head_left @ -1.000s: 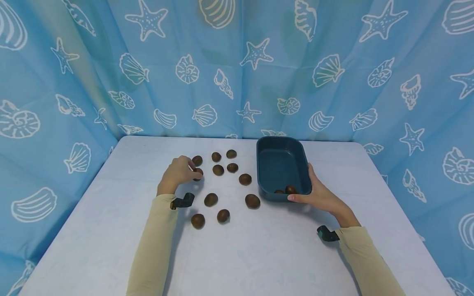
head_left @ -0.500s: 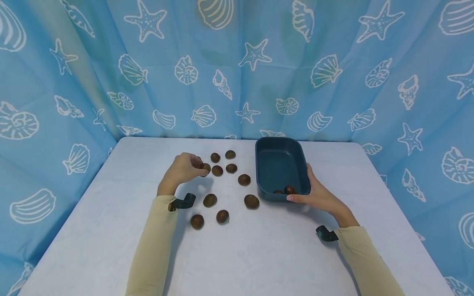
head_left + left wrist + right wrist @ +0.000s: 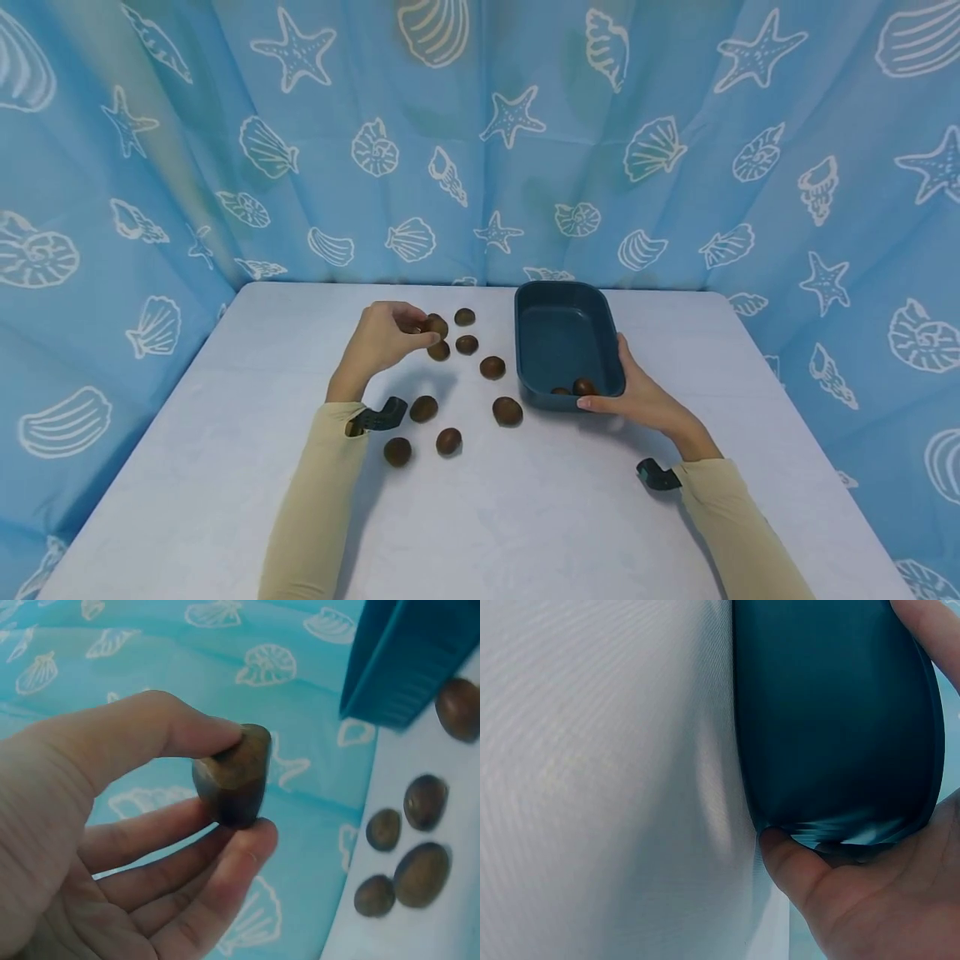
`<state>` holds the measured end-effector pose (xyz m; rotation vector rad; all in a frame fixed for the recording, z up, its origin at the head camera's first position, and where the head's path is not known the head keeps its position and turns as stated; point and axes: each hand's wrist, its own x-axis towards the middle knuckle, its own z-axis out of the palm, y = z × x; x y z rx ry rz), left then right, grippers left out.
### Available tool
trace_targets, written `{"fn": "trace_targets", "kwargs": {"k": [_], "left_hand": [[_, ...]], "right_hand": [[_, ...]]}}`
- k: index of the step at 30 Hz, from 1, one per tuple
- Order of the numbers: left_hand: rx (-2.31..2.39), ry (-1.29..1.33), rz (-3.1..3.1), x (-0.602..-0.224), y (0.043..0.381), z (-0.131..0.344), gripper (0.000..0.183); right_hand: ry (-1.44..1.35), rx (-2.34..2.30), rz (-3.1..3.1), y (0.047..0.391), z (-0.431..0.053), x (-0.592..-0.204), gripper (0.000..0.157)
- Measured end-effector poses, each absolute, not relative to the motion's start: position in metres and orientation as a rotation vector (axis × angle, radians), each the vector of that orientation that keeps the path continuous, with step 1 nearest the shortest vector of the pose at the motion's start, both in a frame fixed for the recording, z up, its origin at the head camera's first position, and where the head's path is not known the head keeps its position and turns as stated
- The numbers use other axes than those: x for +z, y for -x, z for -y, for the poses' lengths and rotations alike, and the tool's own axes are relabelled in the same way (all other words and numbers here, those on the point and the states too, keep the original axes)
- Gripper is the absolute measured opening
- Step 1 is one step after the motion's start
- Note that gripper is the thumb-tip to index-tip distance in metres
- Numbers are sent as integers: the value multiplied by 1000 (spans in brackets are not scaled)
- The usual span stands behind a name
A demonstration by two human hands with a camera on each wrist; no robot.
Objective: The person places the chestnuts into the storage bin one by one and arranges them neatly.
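One blue curtain with white shell print (image 3: 480, 187) behind one white table (image 3: 555, 517); on the table, near the far edge, one dark blue box (image 3: 558, 342), gripped at near right corner by right hand (image 3: 643, 398), thumb against near wall, fingers along right wall. Pinched between thumb and fingertips of left hand (image 3: 378, 342), raised off the table left of the box: one brown lump (image 3: 238, 780). Two similar lumps (image 3: 584, 387) inside the box's near end, several loose lumps (image 3: 507, 412) on the table.

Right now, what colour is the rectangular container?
The container is dark teal, clearest in the head view.
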<state>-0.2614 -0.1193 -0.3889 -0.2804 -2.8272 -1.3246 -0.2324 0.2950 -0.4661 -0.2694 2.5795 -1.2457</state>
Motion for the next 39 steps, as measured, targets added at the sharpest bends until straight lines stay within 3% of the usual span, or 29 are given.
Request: {"fn": "trace_targets", "kwargs": {"k": [18,39], "left_hand": [[-1561,449,2686,-386,258,63,32],[-1386,747,2760,-407,268,8,29]], "right_hand": [[287,-1276,-2578,232,-296,-468,137],[302,-1287,-2587,234,-296,-471,133]]}}
